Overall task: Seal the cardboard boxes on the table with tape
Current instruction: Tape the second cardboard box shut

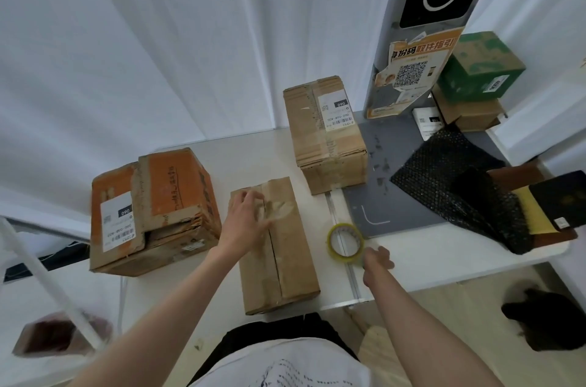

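Three boxes are sitting on the table: the large box toward the left edge, the narrow box at the near edge in the middle, the labelled box toward the far edge; the tape roll is lying just right of the narrow box, and the bubble wrap is lying toward the right edge

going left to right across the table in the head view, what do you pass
orange box → left hand pressing on the plain brown box → tape roll with the right hand at it → grey mat → black bubble wrap
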A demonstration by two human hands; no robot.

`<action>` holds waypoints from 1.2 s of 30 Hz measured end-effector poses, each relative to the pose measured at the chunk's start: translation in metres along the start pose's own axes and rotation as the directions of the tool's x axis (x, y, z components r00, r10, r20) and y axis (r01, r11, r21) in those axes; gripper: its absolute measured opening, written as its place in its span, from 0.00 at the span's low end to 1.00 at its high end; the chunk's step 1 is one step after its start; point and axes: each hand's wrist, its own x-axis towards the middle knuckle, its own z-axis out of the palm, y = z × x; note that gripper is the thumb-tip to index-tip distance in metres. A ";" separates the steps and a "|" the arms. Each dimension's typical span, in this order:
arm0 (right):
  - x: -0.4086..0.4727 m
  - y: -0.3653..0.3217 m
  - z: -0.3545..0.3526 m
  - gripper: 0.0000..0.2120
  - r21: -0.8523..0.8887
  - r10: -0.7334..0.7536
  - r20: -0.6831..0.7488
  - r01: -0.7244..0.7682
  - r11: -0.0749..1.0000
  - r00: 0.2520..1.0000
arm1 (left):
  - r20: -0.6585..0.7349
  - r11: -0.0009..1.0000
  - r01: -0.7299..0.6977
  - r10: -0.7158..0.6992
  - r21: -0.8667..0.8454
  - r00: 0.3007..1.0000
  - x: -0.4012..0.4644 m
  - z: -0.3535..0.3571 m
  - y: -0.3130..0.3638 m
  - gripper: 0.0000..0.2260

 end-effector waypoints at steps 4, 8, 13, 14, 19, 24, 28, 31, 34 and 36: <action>0.001 -0.002 -0.001 0.23 -0.236 -0.054 -0.090 0.031 0.971 0.994 | -0.139 0.997 0.069 -0.073 -0.034 0.988 -0.001 0.003 -0.012 0.37; -0.034 -0.023 0.022 0.20 -0.185 -0.591 -0.241 0.562 0.806 0.770 | -0.093 0.953 0.176 -0.204 -0.248 0.975 0.005 0.002 -0.024 0.43; -0.106 -0.070 0.087 0.18 -0.227 -0.963 0.064 0.944 0.241 0.261 | -0.061 0.883 0.196 -0.244 -0.427 0.968 0.013 0.015 -0.032 0.30; -0.115 -0.076 0.101 0.19 -0.247 -0.970 0.180 0.962 0.117 0.164 | -0.065 0.877 0.187 -0.240 -0.442 0.969 0.014 0.019 -0.032 0.28; -0.124 -0.085 0.146 0.25 -0.443 -0.767 0.636 0.853 -0.275 0.083 | -0.144 0.875 0.084 -0.172 -0.478 0.975 0.013 0.039 -0.033 0.22; -0.113 -0.086 0.154 0.19 -0.584 -0.760 0.642 0.706 -0.401 0.099 | -0.183 0.870 0.073 -0.183 -0.487 0.966 0.016 0.049 -0.037 0.21; -0.114 -0.084 0.159 0.15 -0.604 -0.760 0.641 0.682 -0.411 0.110 | -0.203 0.877 0.076 -0.193 -0.474 0.960 0.018 0.052 -0.041 0.21; -0.113 -0.090 0.160 0.16 -0.599 -0.759 0.644 0.683 -0.418 0.100 | -0.205 0.883 0.089 -0.203 -0.460 0.957 0.019 0.052 -0.039 0.21; -0.113 -0.104 0.164 0.19 -0.574 -0.723 0.681 0.696 -0.432 0.114 | -0.216 0.891 0.099 -0.213 -0.443 0.953 0.017 0.052 -0.036 0.21; -0.113 -0.109 0.168 0.21 -0.574 -0.693 0.707 0.689 -0.442 0.144 | -0.220 0.894 0.101 -0.215 -0.437 0.951 0.015 0.051 -0.036 0.21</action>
